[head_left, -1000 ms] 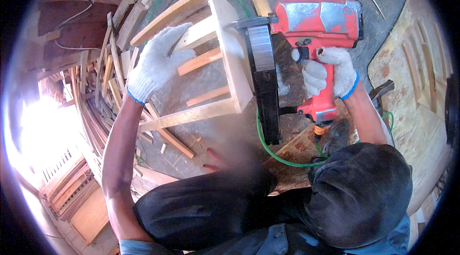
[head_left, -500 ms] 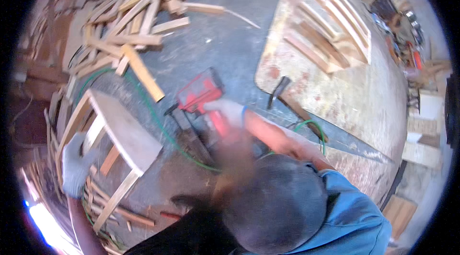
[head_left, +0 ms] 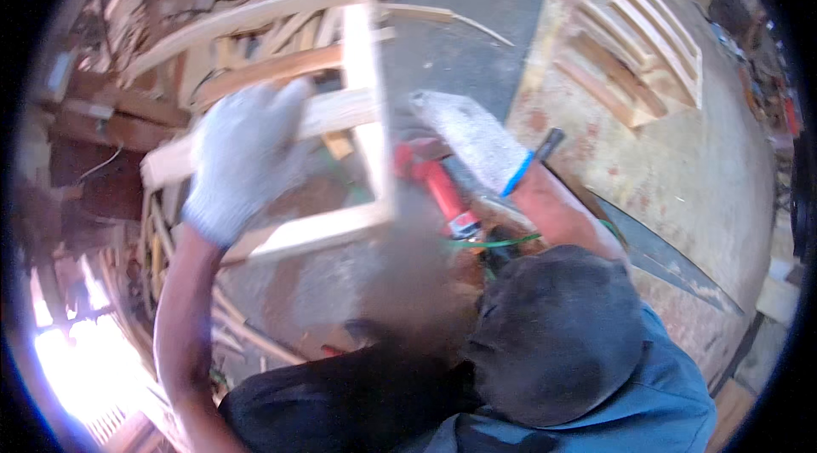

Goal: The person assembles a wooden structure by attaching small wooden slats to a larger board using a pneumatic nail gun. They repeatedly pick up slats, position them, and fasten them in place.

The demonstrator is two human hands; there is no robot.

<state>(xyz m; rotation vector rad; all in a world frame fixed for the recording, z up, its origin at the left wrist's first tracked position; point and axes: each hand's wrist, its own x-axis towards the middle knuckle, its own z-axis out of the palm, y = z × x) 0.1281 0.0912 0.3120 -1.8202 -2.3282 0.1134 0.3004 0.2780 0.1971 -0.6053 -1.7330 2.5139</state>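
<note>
My left hand, in a white knitted glove, is closed around the middle slat of a pale wooden frame. The frame is raised and tilted, with slats running left from its upright board. My right hand, gloved with a blue cuff, has its fingers stretched out just right of that board and holds nothing I can see. Below it sits a red nail gun, partly hidden by the frame, with a green hose at its handle end.
Loose wood strips are heaped at the far left. On the worn board at the right stands another slatted wooden piece. A dark-handled hammer lies at that board's near edge. A dark cap covers the lower middle.
My left hand has lifted the wooden frame and swung it rightward, turning it over. My right hand has let go of the nail gun and moved up and right.
</note>
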